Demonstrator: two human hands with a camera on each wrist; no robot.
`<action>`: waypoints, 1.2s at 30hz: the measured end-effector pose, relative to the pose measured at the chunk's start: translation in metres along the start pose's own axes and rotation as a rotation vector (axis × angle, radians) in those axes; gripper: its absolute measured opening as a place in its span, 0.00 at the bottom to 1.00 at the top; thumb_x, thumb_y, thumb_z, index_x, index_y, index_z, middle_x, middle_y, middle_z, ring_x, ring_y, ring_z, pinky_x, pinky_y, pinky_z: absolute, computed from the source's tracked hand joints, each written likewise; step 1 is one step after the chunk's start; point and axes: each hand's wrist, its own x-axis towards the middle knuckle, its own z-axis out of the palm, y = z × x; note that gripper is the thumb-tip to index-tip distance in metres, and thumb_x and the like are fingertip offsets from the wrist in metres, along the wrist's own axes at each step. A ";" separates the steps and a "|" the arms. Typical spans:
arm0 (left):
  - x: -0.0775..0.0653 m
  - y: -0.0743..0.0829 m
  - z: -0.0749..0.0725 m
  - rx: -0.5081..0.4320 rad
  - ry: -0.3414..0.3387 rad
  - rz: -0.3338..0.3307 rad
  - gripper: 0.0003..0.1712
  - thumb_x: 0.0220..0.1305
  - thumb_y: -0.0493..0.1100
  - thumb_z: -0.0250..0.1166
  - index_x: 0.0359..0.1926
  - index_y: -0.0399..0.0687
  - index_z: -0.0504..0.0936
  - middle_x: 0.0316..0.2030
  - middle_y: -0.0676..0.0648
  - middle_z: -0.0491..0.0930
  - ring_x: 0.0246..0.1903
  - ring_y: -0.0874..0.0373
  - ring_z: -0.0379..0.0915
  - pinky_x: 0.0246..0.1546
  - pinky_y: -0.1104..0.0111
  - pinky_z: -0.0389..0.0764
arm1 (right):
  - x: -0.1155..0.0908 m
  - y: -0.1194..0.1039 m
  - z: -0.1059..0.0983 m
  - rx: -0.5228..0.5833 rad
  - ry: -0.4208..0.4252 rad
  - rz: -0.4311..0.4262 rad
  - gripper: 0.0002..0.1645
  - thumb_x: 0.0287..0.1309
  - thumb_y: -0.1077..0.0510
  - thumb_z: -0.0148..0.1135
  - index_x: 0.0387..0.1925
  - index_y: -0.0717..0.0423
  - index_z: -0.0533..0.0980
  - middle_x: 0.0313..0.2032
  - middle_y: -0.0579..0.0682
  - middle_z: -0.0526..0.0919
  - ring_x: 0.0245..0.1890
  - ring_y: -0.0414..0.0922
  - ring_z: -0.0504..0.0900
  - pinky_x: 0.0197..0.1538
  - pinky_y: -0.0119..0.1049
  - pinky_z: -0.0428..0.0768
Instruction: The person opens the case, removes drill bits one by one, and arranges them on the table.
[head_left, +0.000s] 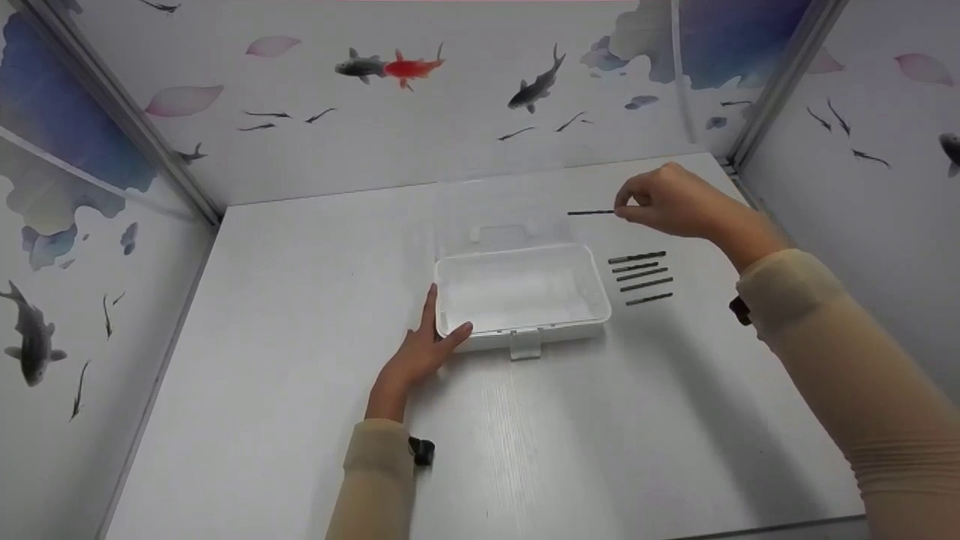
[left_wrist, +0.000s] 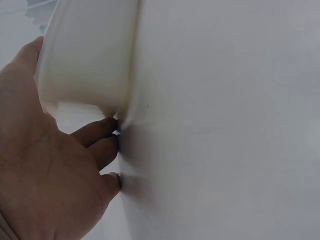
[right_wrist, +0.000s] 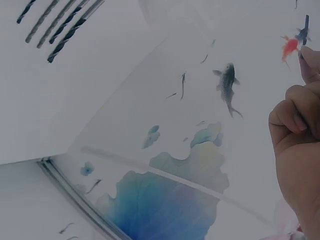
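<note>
A white plastic box (head_left: pixel 525 289), nothing visible inside, sits on the table with its clear lid (head_left: pixel 495 206) swung back behind it. My left hand (head_left: pixel 416 352) holds its front left corner, thumb over the front rim and index finger along the left side. In the left wrist view, that hand (left_wrist: pixel 55 155) has other fingertips down against the table. Beyond the box's right back corner, my right hand (head_left: pixel 671 199) pinches a thin dark drill bit (head_left: pixel 589 213) by one end, raised and pointing left. Several spiral-fluted drill bits (head_left: pixel 645 280) lie in a row right of the box.
The white table (head_left: pixel 285 360) meets printed panels (head_left: pixel 465 120) at the back and both sides, decorated with fish and petals. A latch (head_left: pixel 525 345) hangs from the box's front. Metal corner posts (head_left: pixel 784 82) stand at the back corners.
</note>
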 end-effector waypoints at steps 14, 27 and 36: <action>-0.003 0.002 0.000 -0.007 0.009 -0.009 0.64 0.64 0.84 0.57 0.84 0.80 0.25 0.86 0.38 0.44 0.83 0.22 0.34 0.78 0.28 0.49 | -0.044 0.059 0.040 0.149 -0.056 0.184 0.11 0.74 0.57 0.64 0.48 0.58 0.87 0.20 0.46 0.71 0.23 0.42 0.66 0.27 0.36 0.68; -0.001 0.001 0.003 -0.001 0.024 -0.013 0.62 0.68 0.80 0.57 0.85 0.78 0.26 0.86 0.38 0.43 0.83 0.22 0.34 0.78 0.27 0.48 | -0.068 0.085 0.067 0.153 -0.101 0.200 0.13 0.75 0.56 0.64 0.49 0.61 0.86 0.19 0.44 0.70 0.22 0.40 0.65 0.27 0.36 0.67; -0.003 0.001 0.003 0.003 0.020 -0.006 0.64 0.65 0.84 0.55 0.85 0.78 0.25 0.87 0.41 0.42 0.83 0.22 0.33 0.78 0.27 0.48 | -0.078 0.102 0.087 0.147 -0.164 0.243 0.13 0.76 0.57 0.61 0.52 0.61 0.84 0.25 0.49 0.75 0.26 0.43 0.69 0.32 0.39 0.70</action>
